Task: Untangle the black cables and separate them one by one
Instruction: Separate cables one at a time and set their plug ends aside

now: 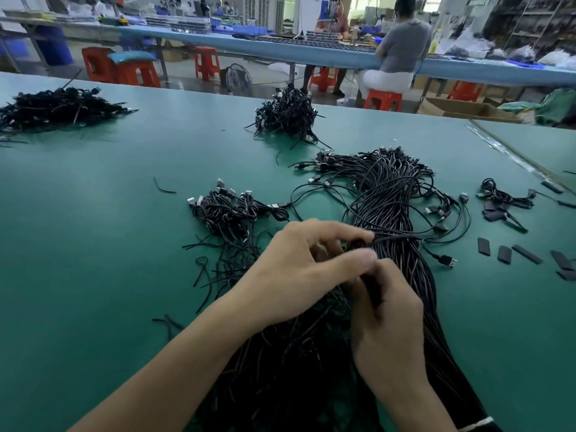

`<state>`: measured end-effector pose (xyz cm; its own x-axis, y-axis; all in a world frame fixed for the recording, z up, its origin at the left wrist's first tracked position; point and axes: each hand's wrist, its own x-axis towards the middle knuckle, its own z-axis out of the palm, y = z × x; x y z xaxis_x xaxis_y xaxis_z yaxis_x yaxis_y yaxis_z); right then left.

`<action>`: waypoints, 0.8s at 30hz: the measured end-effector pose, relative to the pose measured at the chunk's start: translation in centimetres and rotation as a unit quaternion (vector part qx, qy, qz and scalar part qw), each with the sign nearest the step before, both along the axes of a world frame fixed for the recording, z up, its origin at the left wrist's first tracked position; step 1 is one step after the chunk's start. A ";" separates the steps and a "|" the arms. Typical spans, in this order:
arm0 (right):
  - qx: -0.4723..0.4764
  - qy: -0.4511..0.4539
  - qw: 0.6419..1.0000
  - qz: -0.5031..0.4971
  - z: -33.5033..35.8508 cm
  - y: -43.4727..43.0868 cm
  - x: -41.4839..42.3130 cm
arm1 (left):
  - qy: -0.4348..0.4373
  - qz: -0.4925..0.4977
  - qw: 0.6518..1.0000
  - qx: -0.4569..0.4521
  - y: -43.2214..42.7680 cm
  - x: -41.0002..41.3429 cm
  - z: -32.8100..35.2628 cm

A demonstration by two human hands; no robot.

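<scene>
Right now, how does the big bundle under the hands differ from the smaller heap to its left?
The big bundle runs long and loose, plugs fanned at its far end; the smaller heap is a tight clump of coiled cables. The left hand and right hand grip a cable from the big bundle; nothing touches the smaller heap. Both are black cables with metal plugs.

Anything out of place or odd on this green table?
Nothing damaged. Short black scraps litter the table left of the left hand, and flat black pieces lie scattered on the right. The tape along the right seam looks ragged. The right hand and left hand grip cable over the bundle.
</scene>
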<state>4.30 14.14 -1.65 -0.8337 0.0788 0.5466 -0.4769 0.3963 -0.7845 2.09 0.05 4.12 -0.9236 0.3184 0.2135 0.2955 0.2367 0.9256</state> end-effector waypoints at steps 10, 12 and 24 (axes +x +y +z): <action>0.012 0.042 0.996 -0.077 0.7 0.3 0.1 | -0.040 0.103 0.993 -0.039 -0.1 -0.2 -0.8; 0.021 0.071 0.993 -0.091 0.9 0.4 0.2 | -0.071 0.093 0.992 -0.053 -0.4 -0.2 -0.7; -0.003 0.051 0.997 -0.062 1.0 0.4 0.1 | 0.060 0.016 0.997 -0.035 -0.3 0.2 0.2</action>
